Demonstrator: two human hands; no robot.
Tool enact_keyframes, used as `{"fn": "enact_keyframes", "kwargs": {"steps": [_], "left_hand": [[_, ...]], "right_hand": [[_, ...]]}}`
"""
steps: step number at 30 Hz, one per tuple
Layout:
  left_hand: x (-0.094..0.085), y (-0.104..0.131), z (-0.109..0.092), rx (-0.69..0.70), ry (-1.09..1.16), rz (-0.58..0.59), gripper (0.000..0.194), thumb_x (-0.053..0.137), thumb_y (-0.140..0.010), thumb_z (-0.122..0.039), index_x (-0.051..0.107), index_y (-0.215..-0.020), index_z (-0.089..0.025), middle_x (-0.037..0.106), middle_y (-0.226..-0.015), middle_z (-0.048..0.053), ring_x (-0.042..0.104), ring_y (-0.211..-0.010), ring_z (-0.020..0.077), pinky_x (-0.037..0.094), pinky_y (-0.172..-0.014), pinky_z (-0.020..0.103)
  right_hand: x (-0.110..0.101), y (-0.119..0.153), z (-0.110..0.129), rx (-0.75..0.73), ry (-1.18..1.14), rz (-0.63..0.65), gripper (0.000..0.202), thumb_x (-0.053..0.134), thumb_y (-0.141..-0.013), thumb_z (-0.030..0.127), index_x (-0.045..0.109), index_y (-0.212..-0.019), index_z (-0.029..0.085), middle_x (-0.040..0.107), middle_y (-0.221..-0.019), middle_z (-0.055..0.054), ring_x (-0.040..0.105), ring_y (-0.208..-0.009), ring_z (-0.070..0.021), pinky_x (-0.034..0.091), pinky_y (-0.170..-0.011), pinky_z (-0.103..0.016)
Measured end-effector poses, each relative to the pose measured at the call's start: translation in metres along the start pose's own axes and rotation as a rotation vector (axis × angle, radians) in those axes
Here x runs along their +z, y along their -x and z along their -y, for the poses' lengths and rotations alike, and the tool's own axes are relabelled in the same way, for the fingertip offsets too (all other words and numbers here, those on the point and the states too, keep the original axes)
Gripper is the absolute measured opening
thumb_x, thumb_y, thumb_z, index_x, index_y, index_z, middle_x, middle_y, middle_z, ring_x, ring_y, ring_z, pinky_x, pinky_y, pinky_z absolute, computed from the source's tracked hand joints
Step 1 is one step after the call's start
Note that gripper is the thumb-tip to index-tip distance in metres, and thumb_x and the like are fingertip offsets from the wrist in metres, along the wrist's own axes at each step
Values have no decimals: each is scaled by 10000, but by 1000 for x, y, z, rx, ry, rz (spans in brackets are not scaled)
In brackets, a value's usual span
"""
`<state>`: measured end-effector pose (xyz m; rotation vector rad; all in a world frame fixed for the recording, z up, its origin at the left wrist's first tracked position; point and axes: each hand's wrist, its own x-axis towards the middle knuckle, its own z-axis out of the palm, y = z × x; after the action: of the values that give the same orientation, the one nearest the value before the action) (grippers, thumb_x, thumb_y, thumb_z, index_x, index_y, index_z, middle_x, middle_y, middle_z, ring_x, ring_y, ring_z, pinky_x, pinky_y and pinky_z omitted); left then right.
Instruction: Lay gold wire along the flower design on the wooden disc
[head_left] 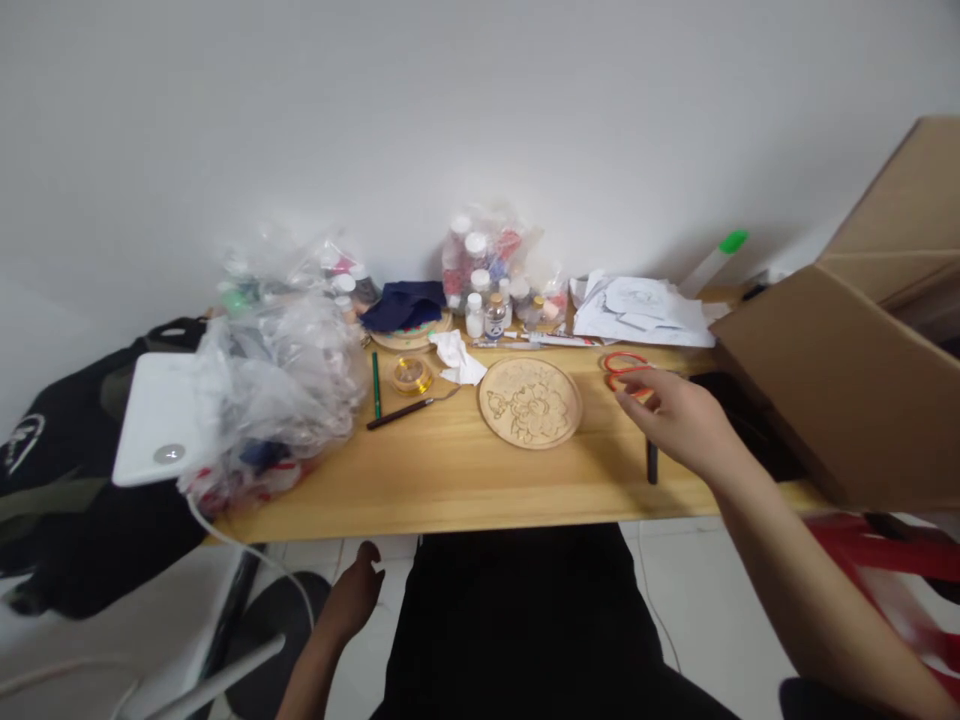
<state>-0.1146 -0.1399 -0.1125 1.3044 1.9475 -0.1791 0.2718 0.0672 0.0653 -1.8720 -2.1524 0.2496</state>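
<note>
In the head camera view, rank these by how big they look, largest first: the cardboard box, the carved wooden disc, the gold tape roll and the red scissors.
1. Cardboard box, though it is nearest the camera.
2. Carved wooden disc.
3. Red scissors, partly hidden by the right hand, and the gold tape roll: too alike to rank.

Your table (pixel 450 480) is matt pale wood; the disc (pixel 530 402) is carved wood. Glossy clear plastic bags (pixel 285 370), a matt cardboard box (pixel 832 390), crumpled paper (pixel 645 312).
</note>
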Motion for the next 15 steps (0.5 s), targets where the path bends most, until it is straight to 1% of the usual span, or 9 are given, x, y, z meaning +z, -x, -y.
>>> {"fn": "enact_keyframes", "kwargs": {"steps": [1, 2, 5, 7, 8, 9, 10, 12, 15], "left_hand": [[-9, 15, -5, 38, 57, 27, 178, 561, -945, -250, 612, -1080, -146, 673, -896, 44, 656, -795, 171, 542, -808, 357], [-19, 30, -11, 93, 124, 47, 160, 578, -919, -243, 620, -1054, -167, 684, -969, 55, 664, -851, 176, 531, -848, 345], [-49, 72, -44, 283, 400, 77, 248, 547, -930, -425, 650, -1064, -243, 687, -1165, 46, 631, -1107, 194, 473, -999, 320], [-67, 87, -76, 577, 1037, 90, 386, 577, -903, -506, 643, -1160, -225, 689, -1218, 96, 633, -1149, 252, 476, -1006, 380], [-75, 90, -93, 705, 1296, 152, 461, 559, -890, -582, 640, -1182, -235, 687, -1235, 96, 638, -1153, 275, 492, -984, 407], [-81, 90, -109, 767, 1476, 241, 516, 522, -892, -633, 633, -1206, -239, 678, -1260, 98, 635, -1166, 295, 507, -960, 427], [-86, 89, -123, 777, 1587, 345, 535, 479, -909, -647, 622, -1228, -242, 672, -1275, 99, 632, -1177, 303, 512, -949, 440], [-90, 86, -145, 760, 1670, 514, 576, 436, -911, -682, 596, -1269, -260, 650, -1314, 102, 612, -1216, 310, 512, -949, 454], [-88, 85, -159, 759, 1679, 664, 600, 378, -922, -704, 563, -1308, -283, 635, -1334, 91, 581, -1260, 279, 491, -983, 440]], "right_hand": [[1, 7, 5, -32, -23, 29, 277, 553, -835, 349, 712, -988, 182, 758, -961, -80, 659, -630, -176, 483, -602, -298], [1, 14, 11, -70, -58, 63, 282, 552, -841, 356, 711, -988, 175, 759, -948, -79, 652, -605, -165, 481, -582, -290], [5, 33, 37, -228, -247, 151, 302, 537, -882, 388, 715, -1000, 174, 757, -877, -69, 634, -566, -142, 466, -523, -267], [7, 46, 57, -340, -403, 183, 275, 561, -888, 383, 715, -1004, 186, 759, -933, -65, 667, -653, -145, 468, -519, -247], [8, 52, 67, -380, -483, 212, 260, 573, -894, 377, 711, -1016, 192, 756, -957, -62, 680, -707, -148, 480, -530, -239], [9, 59, 77, -422, -571, 232, 250, 584, -899, 371, 704, -1025, 191, 753, -956, -61, 687, -752, -148, 506, -570, -237], [10, 64, 85, -454, -646, 248, 238, 595, -903, 357, 698, -1041, 193, 748, -976, -61, 691, -802, -148, 533, -636, -244], [12, 73, 97, -501, -772, 243, 252, 638, -883, 343, 680, -1084, 197, 730, -1031, -64, 686, -856, -146, 561, -742, -271], [16, 80, 103, -483, -864, 238, 289, 685, -847, 338, 673, -1105, 208, 720, -1070, -67, 682, -922, -163, 568, -761, -295]]}}
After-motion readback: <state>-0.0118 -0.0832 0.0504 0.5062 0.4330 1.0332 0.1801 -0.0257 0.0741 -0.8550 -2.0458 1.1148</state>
